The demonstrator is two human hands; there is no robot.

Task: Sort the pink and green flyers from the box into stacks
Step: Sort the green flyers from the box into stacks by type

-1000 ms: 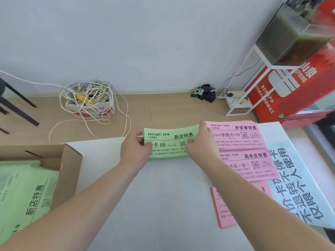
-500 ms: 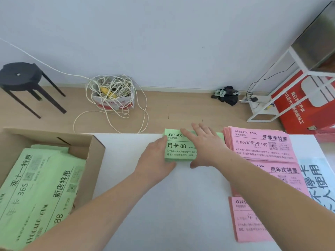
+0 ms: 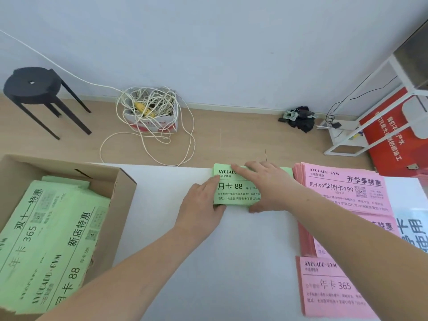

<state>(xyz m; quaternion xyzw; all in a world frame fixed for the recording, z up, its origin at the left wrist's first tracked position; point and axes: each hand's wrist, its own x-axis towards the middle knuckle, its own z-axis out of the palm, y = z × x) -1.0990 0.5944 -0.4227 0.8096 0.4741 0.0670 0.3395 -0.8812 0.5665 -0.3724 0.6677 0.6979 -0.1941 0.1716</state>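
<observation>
— Green stack [image 3: 234, 188], where?
— Far edge of the table [image 3: 208, 262], about midway along it, just left of the pink stacks. Flat, print up, "月卡 88" legible.
— Left grip [image 3: 201, 205]?
— Against the left short end of that stack. Fingers fairly straight and close together, pushing on the end; thumb by the near left corner. Curled round nothing.
— Right grip [image 3: 271, 186]?
— Palm down on top of the same stack, covering its right half. Fingers straight and slightly spread, pointing left along the far edge; thumb at the near edge. Pressing, not pinching.
— Box [image 3: 125, 188]?
— Brown cardboard, open on top, at the left edge of the table. Inside, loose green flyers [image 3: 51, 239], overlapping, the top ones headed "新店特惠" and "双十一特惠".
— Pink ones?
— Three stacks down the right side. Far pink stack [image 3: 342, 188] just beside the green one, headed "开学季特惠". Middle pink stack [image 3: 347, 232] partly hidden under the right forearm. Near pink stack [image 3: 328, 286] toward the near right corner, "年卡 365" on top.
— More on the table?
— White sheet [image 3: 412, 228] with large blue characters, at the right edge beside the pink stacks.
— Beyond the far edge?
— Wood floor. Black stool [image 3: 32, 86] at far left, small carton [image 3: 150, 121] of tangled white cable near the wall, dark cloth bundle [image 3: 301, 117] farther right, then white rack [image 3: 370, 89] and red carton [image 3: 393, 135].
</observation>
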